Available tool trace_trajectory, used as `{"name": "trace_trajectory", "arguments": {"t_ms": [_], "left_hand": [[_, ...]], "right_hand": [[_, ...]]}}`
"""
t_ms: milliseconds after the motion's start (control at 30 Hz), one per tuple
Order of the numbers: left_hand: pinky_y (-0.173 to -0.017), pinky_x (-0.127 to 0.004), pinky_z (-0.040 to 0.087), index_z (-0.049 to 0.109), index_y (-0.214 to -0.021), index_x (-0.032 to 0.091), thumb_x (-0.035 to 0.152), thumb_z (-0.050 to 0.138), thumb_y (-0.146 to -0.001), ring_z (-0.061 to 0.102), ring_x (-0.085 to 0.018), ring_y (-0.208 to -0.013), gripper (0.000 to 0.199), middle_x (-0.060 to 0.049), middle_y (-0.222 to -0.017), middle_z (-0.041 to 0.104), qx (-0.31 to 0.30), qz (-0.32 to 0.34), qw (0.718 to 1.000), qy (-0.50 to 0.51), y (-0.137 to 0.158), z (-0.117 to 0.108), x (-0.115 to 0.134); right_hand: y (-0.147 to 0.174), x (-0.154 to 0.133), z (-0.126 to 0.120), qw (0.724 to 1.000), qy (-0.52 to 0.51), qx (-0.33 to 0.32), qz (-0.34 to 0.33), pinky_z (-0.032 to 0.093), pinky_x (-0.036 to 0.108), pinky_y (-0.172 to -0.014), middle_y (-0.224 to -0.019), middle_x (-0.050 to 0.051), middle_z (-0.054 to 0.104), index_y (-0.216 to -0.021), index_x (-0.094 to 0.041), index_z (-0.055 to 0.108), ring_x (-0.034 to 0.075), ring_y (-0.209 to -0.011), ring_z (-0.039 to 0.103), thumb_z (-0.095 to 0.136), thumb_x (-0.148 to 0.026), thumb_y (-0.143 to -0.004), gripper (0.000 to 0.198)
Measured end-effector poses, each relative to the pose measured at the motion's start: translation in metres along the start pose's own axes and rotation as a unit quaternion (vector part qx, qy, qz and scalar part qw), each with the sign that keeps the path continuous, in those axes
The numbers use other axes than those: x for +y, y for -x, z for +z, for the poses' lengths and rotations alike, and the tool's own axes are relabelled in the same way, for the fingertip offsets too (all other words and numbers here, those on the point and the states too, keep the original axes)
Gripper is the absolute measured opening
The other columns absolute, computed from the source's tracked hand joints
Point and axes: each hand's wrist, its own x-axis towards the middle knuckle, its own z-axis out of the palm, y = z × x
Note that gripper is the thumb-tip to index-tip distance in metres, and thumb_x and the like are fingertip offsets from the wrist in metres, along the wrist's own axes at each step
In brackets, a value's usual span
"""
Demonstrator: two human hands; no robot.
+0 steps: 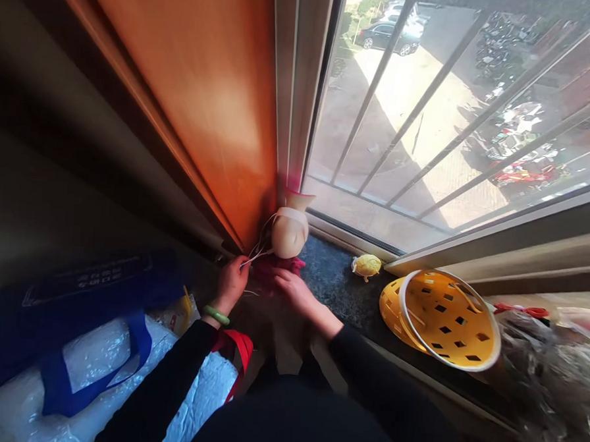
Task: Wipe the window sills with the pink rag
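Observation:
A cream, vase-shaped object [289,237] with a flared mouth and a pale band round its neck stands in the corner by the window frame. Thin white cord [259,253] runs from beside it to my left hand [232,285], whose fingers are pinched on the cord. A green bangle [217,315] circles that wrist. Just below the vase-shaped object, my right hand [297,294] has its fingers closed over a dark red, cloth-like piece [270,272]; its exact kind is unclear. Part of this piece lies hidden under the fingers.
On the dark stone sill [325,269] sit a small yellow turtle-shaped figure [367,266] and a yellow basket [448,318] with diamond holes. Crumpled clear plastic [554,373] lies far right. A blue bag [88,289] is at left. A barred window [404,121] and an orange wood panel [197,90] rise ahead.

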Motion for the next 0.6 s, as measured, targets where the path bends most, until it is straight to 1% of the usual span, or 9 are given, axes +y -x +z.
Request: {"name": "trace_trajectory", "arguments": {"t_ms": [67, 133, 233, 300, 367, 433, 500, 533, 600], "left_hand": [[-0.078, -0.033, 0.053, 0.071, -0.097, 0.020, 0.024, 0.054, -0.094, 0.072, -0.024, -0.085, 0.017, -0.009, -0.092, 0.078, -0.008, -0.004, 1.000, 0.006, 0.002, 0.007, -0.004], [-0.080, -0.033, 0.054, 0.070, -0.099, 0.020, 0.023, 0.055, -0.094, 0.073, -0.023, -0.087, 0.017, -0.009, -0.096, 0.078, -0.014, 0.002, 1.000, 0.012, 0.002, 0.013, -0.006], [-0.086, -0.037, 0.056, 0.069, -0.103, 0.020, 0.023, 0.057, -0.092, 0.073, -0.025, -0.093, 0.017, -0.009, -0.101, 0.077, -0.020, 0.006, 1.000, 0.015, 0.003, 0.018, -0.007], [-0.091, -0.041, 0.056, 0.068, -0.109, 0.019, 0.024, 0.059, -0.090, 0.072, -0.027, -0.098, 0.021, -0.011, -0.102, 0.076, -0.022, 0.016, 1.000, -0.005, 0.006, 0.018, -0.007], [-0.097, -0.046, 0.054, 0.066, -0.118, 0.017, 0.027, 0.063, -0.089, 0.070, -0.032, -0.106, 0.031, -0.014, -0.109, 0.074, -0.013, 0.041, 0.998, -0.050, 0.010, 0.015, -0.005], [-0.102, -0.051, 0.052, 0.062, -0.127, 0.015, 0.030, 0.066, -0.088, 0.065, -0.036, -0.116, 0.041, -0.019, -0.122, 0.069, 0.010, 0.075, 0.992, -0.100, 0.016, 0.010, 0.002], [-0.106, -0.053, 0.049, 0.060, -0.131, 0.014, 0.030, 0.066, -0.089, 0.061, -0.038, -0.124, 0.045, -0.021, -0.130, 0.063, 0.037, 0.105, 0.987, -0.119, 0.021, 0.006, 0.014], [-0.107, -0.053, 0.049, 0.061, -0.131, 0.014, 0.029, 0.065, -0.090, 0.060, -0.038, -0.125, 0.044, -0.021, -0.131, 0.062, 0.045, 0.123, 0.985, -0.113, 0.023, 0.005, 0.024], [-0.109, -0.051, 0.049, 0.062, -0.129, 0.016, 0.027, 0.062, -0.093, 0.061, -0.035, -0.123, 0.038, -0.019, -0.127, 0.064, 0.037, 0.170, 0.982, -0.076, 0.023, 0.008, 0.049]], "right_hand": [[0.042, 0.007, -0.027, 1.000, 0.001, 0.018, 0.009, 0.056, 0.034, -0.100, -0.125, 0.010, 0.071, -0.107, -0.019, 0.070, 0.019, -0.120, 0.065, 0.053, -0.011, -0.094, 0.023], [0.077, 0.015, -0.047, 0.997, 0.037, 0.052, 0.047, 0.053, 0.044, -0.107, -0.132, 0.012, 0.067, -0.110, -0.021, 0.071, 0.023, -0.129, 0.060, 0.050, -0.011, -0.094, 0.028], [0.095, 0.031, -0.053, 0.973, 0.156, 0.103, 0.137, 0.033, 0.066, -0.119, -0.154, 0.010, 0.052, -0.114, -0.026, 0.073, 0.034, -0.151, 0.035, 0.057, -0.014, -0.090, 0.031], [0.078, 0.045, -0.046, 0.956, 0.199, 0.116, 0.180, 0.024, 0.072, -0.119, -0.158, 0.012, 0.047, -0.124, -0.026, 0.071, 0.037, -0.155, 0.027, 0.056, -0.012, -0.088, 0.041], [0.043, 0.060, -0.038, 0.953, 0.194, 0.108, 0.207, 0.023, 0.069, -0.120, -0.156, 0.016, 0.049, -0.132, -0.020, 0.066, 0.036, -0.153, 0.031, 0.050, -0.007, -0.087, 0.050], [0.004, 0.072, -0.034, 0.950, 0.182, 0.092, 0.237, 0.021, 0.066, -0.122, -0.155, 0.020, 0.049, -0.136, -0.013, 0.063, 0.035, -0.150, 0.036, 0.047, -0.007, -0.087, 0.052], [-0.021, 0.079, -0.033, 0.946, 0.178, 0.093, 0.256, 0.021, 0.063, -0.123, -0.156, 0.022, 0.048, -0.138, -0.009, 0.060, 0.035, -0.148, 0.038, 0.049, -0.009, -0.088, 0.051], [-0.025, 0.080, -0.033, 0.945, 0.177, 0.099, 0.255, 0.021, 0.062, -0.124, -0.157, 0.022, 0.048, -0.138, -0.009, 0.060, 0.035, -0.147, 0.039, 0.050, -0.011, -0.088, 0.051], [-0.013, 0.075, -0.033, 0.954, 0.171, 0.106, 0.224, 0.023, 0.061, -0.124, -0.157, 0.021, 0.048, -0.138, -0.010, 0.060, 0.034, -0.148, 0.039, 0.053, -0.012, -0.088, 0.051]]}}
